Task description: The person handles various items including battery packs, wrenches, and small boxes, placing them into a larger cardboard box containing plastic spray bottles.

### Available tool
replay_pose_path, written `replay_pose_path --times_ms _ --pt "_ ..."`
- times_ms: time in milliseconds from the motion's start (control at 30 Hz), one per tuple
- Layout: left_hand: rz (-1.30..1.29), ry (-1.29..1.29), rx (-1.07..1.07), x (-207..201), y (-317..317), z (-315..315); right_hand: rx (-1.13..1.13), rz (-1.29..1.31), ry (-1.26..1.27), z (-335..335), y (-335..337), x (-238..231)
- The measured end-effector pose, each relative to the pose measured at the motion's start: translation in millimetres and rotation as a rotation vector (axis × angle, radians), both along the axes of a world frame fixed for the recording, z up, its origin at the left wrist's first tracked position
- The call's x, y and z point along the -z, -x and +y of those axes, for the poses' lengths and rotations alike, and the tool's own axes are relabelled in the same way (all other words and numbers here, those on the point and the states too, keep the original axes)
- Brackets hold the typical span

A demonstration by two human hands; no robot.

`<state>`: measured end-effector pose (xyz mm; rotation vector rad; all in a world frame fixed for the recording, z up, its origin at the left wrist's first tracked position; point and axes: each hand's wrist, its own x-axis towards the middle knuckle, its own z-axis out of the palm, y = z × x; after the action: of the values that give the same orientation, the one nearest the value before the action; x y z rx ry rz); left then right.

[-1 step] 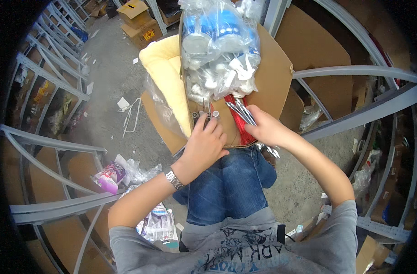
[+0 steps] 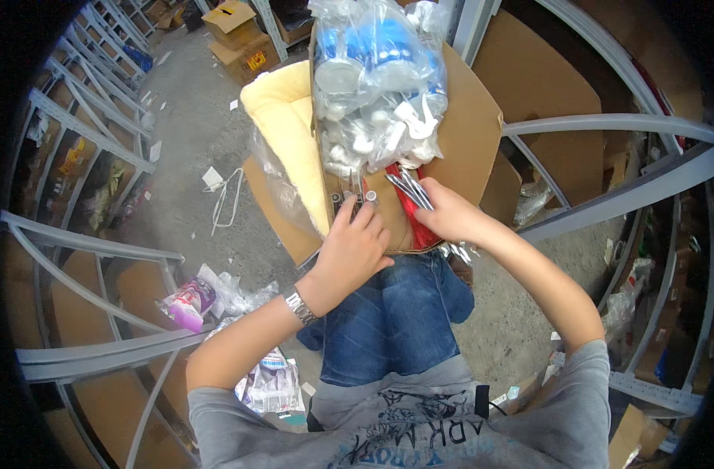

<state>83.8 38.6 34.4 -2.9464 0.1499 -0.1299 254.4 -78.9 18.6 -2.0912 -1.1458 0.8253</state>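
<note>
A cardboard box point(image 2: 468, 117) rests in front of my knees with its flaps spread. My right hand point(image 2: 449, 211) is closed around a bundle of slim, silvery metal rods point(image 2: 406, 187); their other ends stick out below the palm. My left hand point(image 2: 355, 248) reaches into the box's near left part, thumb apart from the fingers. Its fingertips are at several small metal pieces with round ends point(image 2: 370, 196), partly hidden by the fingers. Between my hands lies a red stringy bundle point(image 2: 423, 234). Clear bags of blue and white items point(image 2: 380, 78) fill the far part.
A pale yellow padded piece point(image 2: 283, 125) leans along the box's left side. Metal shelving point(image 2: 622, 123) stands close on the right, with more racks point(image 2: 99, 344) on the left. Plastic packages point(image 2: 271, 383), a white cord point(image 2: 226, 199) and paper scraps lie on the floor. Cartons point(image 2: 244, 55) stand farther back.
</note>
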Motion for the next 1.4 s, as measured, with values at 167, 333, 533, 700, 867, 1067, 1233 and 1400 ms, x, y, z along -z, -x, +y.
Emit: replay_pose_path --times_ms 167,333,533,700,867,1067,1233,1400 --pt "-0.027 -0.011 -0.005 2 2 2 0.048 0.111 0.3 56 -9 18" --pt "-0.037 -0.002 0.007 2 2 0 0.18 -0.026 0.286 77 6 66" --pt "-0.056 0.037 0.008 4 3 3 0.141 -0.086 0.208 72 31 61" --pt "-0.067 0.017 0.016 3 2 2 0.093 -0.197 0.2 68 32 57" --pt "-0.054 0.026 0.012 4 1 2 -0.059 -0.352 0.329 70 27 47" --pt "-0.056 0.04 0.021 3 2 3 -0.044 -0.338 0.208 57 20 35" --pt "-0.032 0.032 0.012 2 2 2 -0.057 -0.354 0.113 47 16 43" --pt "-0.044 0.03 0.015 2 2 2 -0.097 -0.418 0.127 44 12 44"
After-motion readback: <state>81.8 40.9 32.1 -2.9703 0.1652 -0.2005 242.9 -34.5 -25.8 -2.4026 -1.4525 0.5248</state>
